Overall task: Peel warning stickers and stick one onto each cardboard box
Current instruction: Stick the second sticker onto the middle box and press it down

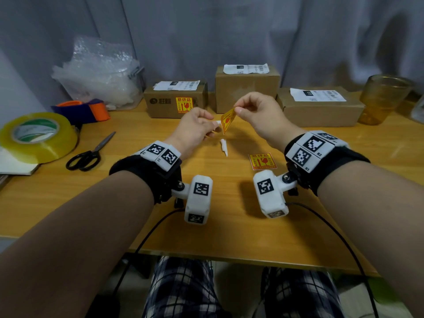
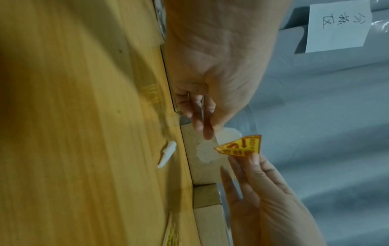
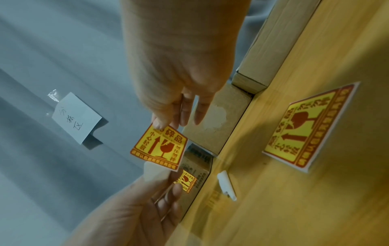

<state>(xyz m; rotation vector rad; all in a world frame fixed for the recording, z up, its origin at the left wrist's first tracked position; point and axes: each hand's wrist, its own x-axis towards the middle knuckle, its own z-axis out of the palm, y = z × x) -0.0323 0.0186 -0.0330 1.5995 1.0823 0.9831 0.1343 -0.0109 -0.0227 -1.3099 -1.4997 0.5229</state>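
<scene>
My right hand (image 1: 237, 108) pinches a corner of a yellow-and-red warning sticker (image 1: 227, 120) (image 3: 160, 146) above the table's middle. My left hand (image 1: 212, 124) pinches its white backing paper (image 3: 155, 173) (image 2: 229, 134) just below; sticker and backing look nearly apart. Three cardboard boxes stand at the back: the left box (image 1: 160, 106) carries a sticker (image 1: 184, 107) on its front, while the middle box (image 1: 247, 92) and the right box (image 1: 321, 111) have plain fronts. A small stack of stickers (image 1: 262, 161) (image 3: 311, 128) lies on the table by my right wrist.
A curled white backing strip (image 1: 224, 146) lies on the wooden table (image 1: 137, 203). At the left are a tape roll (image 1: 36, 136), scissors (image 1: 89, 152), an orange-and-blue dispenser (image 1: 85, 110) and bubble wrap (image 1: 98, 72). An amber glass (image 1: 383, 97) stands far right.
</scene>
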